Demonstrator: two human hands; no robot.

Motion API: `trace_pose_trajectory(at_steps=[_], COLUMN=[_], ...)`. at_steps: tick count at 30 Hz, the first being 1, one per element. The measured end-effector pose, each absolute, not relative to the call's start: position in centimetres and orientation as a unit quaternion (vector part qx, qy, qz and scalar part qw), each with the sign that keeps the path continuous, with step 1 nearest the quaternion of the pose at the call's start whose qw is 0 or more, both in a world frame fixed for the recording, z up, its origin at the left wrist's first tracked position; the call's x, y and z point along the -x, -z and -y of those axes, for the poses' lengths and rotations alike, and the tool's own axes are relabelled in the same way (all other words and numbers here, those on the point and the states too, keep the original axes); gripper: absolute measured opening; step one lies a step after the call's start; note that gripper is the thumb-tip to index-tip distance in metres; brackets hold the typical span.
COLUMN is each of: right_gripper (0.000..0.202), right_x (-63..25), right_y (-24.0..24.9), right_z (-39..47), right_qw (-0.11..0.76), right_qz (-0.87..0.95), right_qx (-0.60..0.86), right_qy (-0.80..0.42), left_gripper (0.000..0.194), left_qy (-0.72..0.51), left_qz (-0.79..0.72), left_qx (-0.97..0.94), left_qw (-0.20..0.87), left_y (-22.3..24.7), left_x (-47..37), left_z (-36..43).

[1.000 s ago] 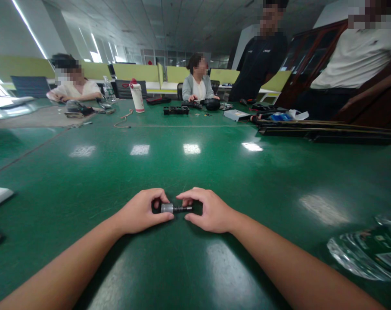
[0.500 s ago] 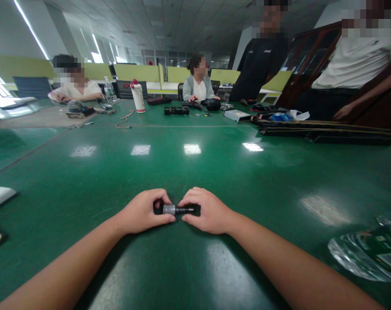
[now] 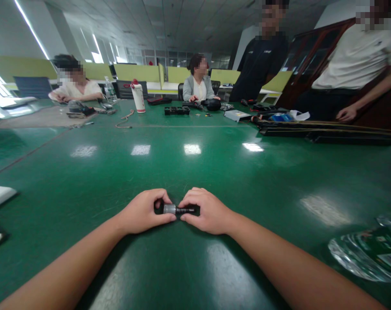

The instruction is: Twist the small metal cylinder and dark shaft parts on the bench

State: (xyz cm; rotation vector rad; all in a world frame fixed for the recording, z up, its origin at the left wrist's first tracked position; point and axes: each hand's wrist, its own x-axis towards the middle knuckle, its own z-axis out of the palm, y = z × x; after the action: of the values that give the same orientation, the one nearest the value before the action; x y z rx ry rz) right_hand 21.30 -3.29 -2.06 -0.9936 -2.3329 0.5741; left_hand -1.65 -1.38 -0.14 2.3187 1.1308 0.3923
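A small cylindrical part (image 3: 170, 209), grey at its left and dark with ridges and a thin tip at its right, lies level just above or on the green table (image 3: 189, 172). My left hand (image 3: 147, 212) is curled around the grey end, thumb in front and index finger behind. Around the dark end, my right hand (image 3: 209, 211) curves with thumb and fingers apart; a gap shows between its fingertips and the ridged piece.
A clear plastic bottle (image 3: 370, 254) lies at the right. White objects (image 3: 0, 197) sit at the left edge. Farther back are a white cup (image 3: 138, 98), a cord (image 3: 126, 118), dark parts (image 3: 177, 110) and long black strips (image 3: 327, 129). Several people are beyond the table.
Both hands and the cylindrical part have stayed almost in place. At the far right, a standing person's hand has shifted slightly to the right.
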Motion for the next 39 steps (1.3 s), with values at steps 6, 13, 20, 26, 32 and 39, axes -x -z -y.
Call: trace_pose_trajectory(at_steps=[6, 13, 20, 26, 32, 39], right_gripper=[0.017, 0.015, 0.012, 0.012, 0.011, 0.009], right_x=[-21.3, -21.7, -21.8, -22.0, -22.3, -23.0], right_y=[1.9, 1.7, 1.7, 1.7, 1.6, 1.7], right_z=[3.3, 3.3, 3.3, 3.1, 3.0, 2.6], right_qw=[0.268, 0.275, 0.273, 0.268, 0.27, 0.27], right_qz=[0.864, 0.863, 0.859, 0.854, 0.849, 0.848], right_qx=[0.37, 0.365, 0.389, 0.403, 0.409, 0.406], right_qy=[-0.214, -0.213, -0.192, -0.193, -0.198, -0.206], left_gripper=[0.028, 0.028, 0.028, 0.03, 0.03, 0.029], left_qy=[-0.139, -0.135, -0.144, -0.146, -0.147, -0.148], left_qz=[-0.415, -0.42, -0.416, -0.417, -0.418, -0.42], left_qx=[-0.859, -0.858, -0.858, -0.855, -0.854, -0.853], left_qw=[0.264, 0.264, 0.265, 0.272, 0.272, 0.273], left_y=[0.1, 0.1, 0.1, 0.1, 0.0, 0.0], left_x=[1.7, 1.7, 1.6, 1.7, 1.7, 1.8], left_z=[1.5, 1.4, 1.3, 1.4, 1.3, 1.3])
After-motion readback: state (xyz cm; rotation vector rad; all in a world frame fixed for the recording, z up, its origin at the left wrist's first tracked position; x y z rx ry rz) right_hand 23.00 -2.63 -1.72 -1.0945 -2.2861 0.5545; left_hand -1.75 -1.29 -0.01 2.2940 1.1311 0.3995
